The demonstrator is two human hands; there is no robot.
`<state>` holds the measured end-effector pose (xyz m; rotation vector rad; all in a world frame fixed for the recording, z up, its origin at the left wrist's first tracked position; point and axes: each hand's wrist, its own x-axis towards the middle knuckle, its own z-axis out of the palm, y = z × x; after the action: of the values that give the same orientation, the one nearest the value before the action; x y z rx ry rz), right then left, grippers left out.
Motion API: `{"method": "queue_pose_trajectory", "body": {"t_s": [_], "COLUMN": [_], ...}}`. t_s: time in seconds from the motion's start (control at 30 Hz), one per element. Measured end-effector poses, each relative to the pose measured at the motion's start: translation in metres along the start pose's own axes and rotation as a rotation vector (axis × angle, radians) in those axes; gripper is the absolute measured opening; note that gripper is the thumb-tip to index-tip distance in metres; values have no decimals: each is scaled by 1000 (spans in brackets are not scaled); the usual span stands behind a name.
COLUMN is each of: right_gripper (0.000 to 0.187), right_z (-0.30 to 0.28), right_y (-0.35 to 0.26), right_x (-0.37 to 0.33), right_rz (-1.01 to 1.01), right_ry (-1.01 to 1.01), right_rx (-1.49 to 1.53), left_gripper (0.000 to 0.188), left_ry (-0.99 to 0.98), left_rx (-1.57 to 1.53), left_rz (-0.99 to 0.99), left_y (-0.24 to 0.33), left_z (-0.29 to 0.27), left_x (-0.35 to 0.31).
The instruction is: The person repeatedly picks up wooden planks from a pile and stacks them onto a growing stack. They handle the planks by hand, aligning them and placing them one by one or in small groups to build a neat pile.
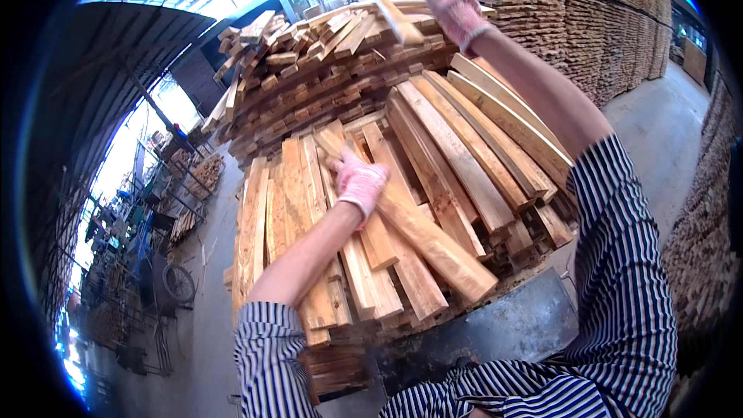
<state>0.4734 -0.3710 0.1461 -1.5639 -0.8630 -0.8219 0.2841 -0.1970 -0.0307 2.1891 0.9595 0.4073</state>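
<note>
My left hand [361,186], in a pinkish work glove, is closed around a wooden plank [437,251]. This plank lies slantwise across the other boards, its near end toward the lower right. My right hand [451,11], gloved the same way, is stretched out far ahead, its fingers extended and a little blurred. Just left of it a short wooden piece [398,22] appears tilted above the far pile, apart from the fingers. Beneath both arms, loose planks [457,147] lie side by side on a stack.
Beyond the planks, a heap of short wood pieces [309,42] tops a layered stack. Tall walls of stacked boards [573,31] rise at the back right. A dark metal surface [495,325] is close to my body. Cluttered equipment and a wheel [179,284] stand on the left.
</note>
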Motion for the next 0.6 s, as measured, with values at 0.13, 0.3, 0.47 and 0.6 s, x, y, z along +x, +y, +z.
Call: {"method": "queue_pose_trajectory", "body": {"t_s": [0.13, 0.3, 0.47, 0.6], "right_gripper": [91, 110, 82, 78], "right_z": [34, -3, -48, -94], "right_y": [-66, -105, -83, -9], "right_x": [-122, -167, -149, -134], "right_rz": [436, 567, 744, 65], "right_ry": [-757, -923, -772, -807], "right_rx": [276, 171, 187, -1183], "left_gripper": [99, 86, 91, 97], "left_ry": [-71, -256, -136, 73], "left_rx": [-724, -754, -246, 239], "left_rz": [148, 271, 835, 328], "left_y": [-15, 53, -11, -77], "left_z": [-48, -40, -127, -216], "left_x": [5, 29, 62, 45]}}
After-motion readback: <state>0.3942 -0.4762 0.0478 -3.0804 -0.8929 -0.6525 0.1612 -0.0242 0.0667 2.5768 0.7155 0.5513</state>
